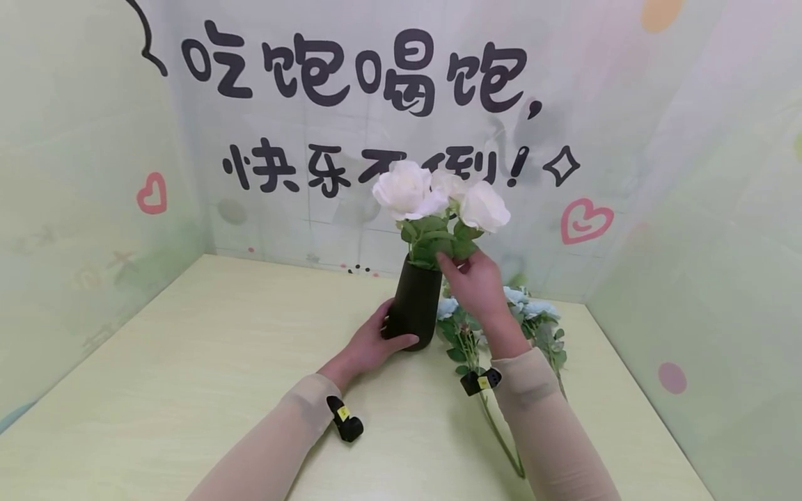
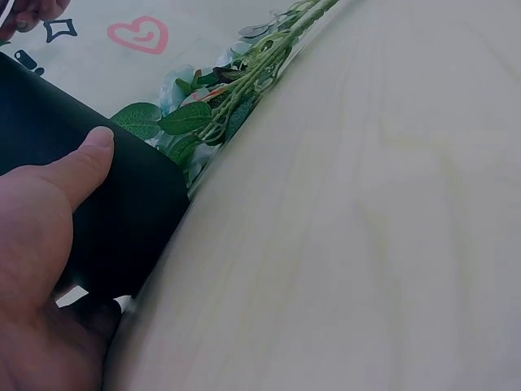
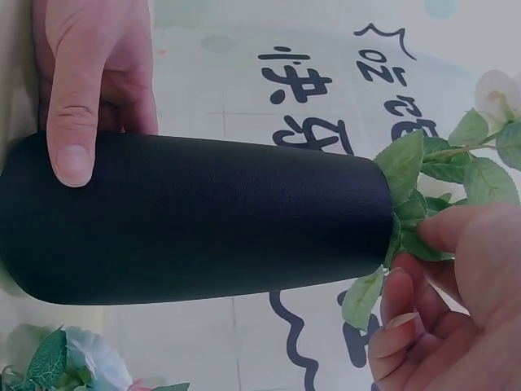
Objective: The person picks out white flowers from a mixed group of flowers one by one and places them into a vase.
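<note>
A tall black vase [image 1: 415, 303] stands on the table, leaning slightly in the head view. Low on its body, my left hand [image 1: 371, 346] grips it, the thumb [image 2: 89, 159] lying across the side. White roses [image 1: 407, 189] with green leaves [image 1: 432, 240] rise out of the vase mouth, their lower stems hidden inside. At the rim, my right hand [image 1: 481, 287] pinches the rose greenery between thumb and fingers, as the right wrist view [image 3: 444, 301] shows from close by.
Light blue flowers [image 1: 540, 309] with leafy stems lie on the table [image 1: 188, 362] to the right of the vase, partly behind my right forearm. One long stem [image 1: 501, 438] reaches toward the front. Printed wall panels [image 1: 708, 229] enclose the back and sides.
</note>
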### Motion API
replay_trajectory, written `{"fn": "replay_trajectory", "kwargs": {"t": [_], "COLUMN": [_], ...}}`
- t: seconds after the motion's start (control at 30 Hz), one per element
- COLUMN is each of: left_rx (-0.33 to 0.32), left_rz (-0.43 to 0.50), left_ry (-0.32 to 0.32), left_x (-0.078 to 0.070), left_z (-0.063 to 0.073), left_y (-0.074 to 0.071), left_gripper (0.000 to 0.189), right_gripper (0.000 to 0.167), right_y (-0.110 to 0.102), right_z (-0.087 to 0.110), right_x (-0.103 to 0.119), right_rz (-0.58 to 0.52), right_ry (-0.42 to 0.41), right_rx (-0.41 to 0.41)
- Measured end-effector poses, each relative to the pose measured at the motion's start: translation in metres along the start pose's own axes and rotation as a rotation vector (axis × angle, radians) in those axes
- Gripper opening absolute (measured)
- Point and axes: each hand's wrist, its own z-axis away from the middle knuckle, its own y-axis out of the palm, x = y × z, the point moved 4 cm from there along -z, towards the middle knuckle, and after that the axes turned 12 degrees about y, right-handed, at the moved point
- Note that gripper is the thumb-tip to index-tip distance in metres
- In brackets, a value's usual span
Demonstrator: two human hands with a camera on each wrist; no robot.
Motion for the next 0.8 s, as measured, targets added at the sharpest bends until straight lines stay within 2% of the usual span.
{"fn": "replay_trajectory", "kwargs": {"t": [0.17, 0.37, 0.5, 0.8], "left_rx": [0.005, 0.011, 0.014, 0.01], "left_rz": [0.022, 0.02, 0.023, 0.003], "left_ry": [-0.036, -0.034, -0.032, -0.062], "left_x": [-0.001, -0.001, -0.002, -0.003], "left_z": [-0.001, -0.002, -0.003, 0.001], "left_y": [0.001, 0.004, 0.005, 0.005], "left_gripper": [0.089, 0.089, 0.089, 0.094], "right_gripper": [0.031, 0.03, 0.03, 0.058], "right_y": [0.001, 0.001, 0.003, 0.004], "right_z": [0.0, 0.004, 0.008, 0.017], "right_x": [-0.001, -0.009, -0.015, -0.022], "right_rz": [0.006, 0.021, 0.004, -0.057], "right_ry": [0.019, -0.006, 0.007, 0.026], "right_rx": [0.005, 0.002, 0.018, 0.042]}}
